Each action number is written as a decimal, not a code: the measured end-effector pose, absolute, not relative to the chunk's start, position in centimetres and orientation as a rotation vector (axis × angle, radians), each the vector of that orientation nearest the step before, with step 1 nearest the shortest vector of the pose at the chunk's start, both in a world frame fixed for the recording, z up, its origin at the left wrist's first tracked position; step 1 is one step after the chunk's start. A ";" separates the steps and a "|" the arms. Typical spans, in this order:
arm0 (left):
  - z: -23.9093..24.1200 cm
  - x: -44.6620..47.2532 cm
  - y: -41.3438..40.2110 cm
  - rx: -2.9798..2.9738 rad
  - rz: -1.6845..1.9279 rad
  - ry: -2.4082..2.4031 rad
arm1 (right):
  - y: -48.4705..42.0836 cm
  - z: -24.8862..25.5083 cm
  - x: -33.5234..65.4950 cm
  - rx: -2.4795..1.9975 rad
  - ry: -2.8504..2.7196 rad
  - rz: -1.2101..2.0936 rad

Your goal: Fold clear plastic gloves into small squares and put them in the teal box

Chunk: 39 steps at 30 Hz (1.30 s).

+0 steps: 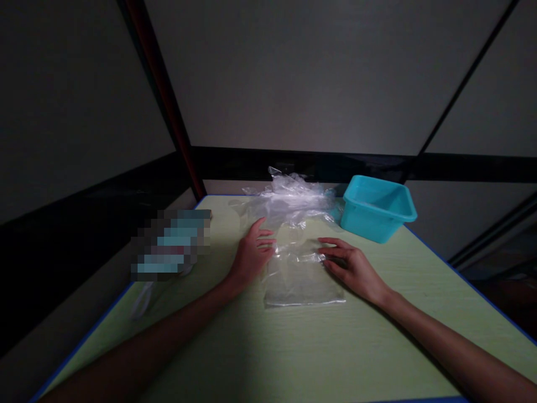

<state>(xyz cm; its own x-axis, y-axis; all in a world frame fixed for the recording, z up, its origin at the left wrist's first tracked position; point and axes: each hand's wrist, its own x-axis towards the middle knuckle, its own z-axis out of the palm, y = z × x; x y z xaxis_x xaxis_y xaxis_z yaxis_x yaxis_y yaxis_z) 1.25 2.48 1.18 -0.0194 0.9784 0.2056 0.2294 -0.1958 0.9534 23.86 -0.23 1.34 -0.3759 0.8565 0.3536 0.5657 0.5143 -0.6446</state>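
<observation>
Clear plastic bag, laid flat between two open hands

Item one: a clear plastic bag (304, 285), flat on the table in front of you, lightly creased, its straight near edge catching the light. Its far end runs up toward the heap behind; where one stops and the other starts, you cannot tell.

Item two: your left hand (253, 254), at the bag's left side. Fingers spread and slightly bent, thumb pointing away from you, nothing gripped. Fingertips reach the bag's edge; whether they press on it is unclear.

Item three: your right hand (354, 270), at the bag's right side. Fingers loosely curved and parted from the thumb, fingertips over the film, nothing gripped. Contact again cannot be told.

Item four: a heap of crumpled clear plastic bags (289, 202), beyond your hands, shiny, bunched toward the table's far edge.

Item five: a turquoise plastic tub (364, 219), open-topped, upright, right of the heap.

Item six: a pixelated object (172, 246), at the table's left edge, contents masked; a pale loop (143, 299) lies just on its near side.

Item seven: the table (419, 336), pale green with blue edging.

Item eight: grey wall panels (293, 73) with a black band (243, 162), behind everything.
</observation>
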 end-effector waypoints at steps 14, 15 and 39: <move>1.1 0.7 1.5 2.118 1.104 1.250 | -0.8 2.0 23.7 -1.089 -2.356 0.401; 1.2 0.8 1.3 2.214 1.021 1.213 | -0.9 2.0 23.7 -1.086 -2.398 0.388; 0.7 -3.4 1.9 2.714 0.444 1.228 | -4.1 3.8 19.2 -0.496 -2.939 0.626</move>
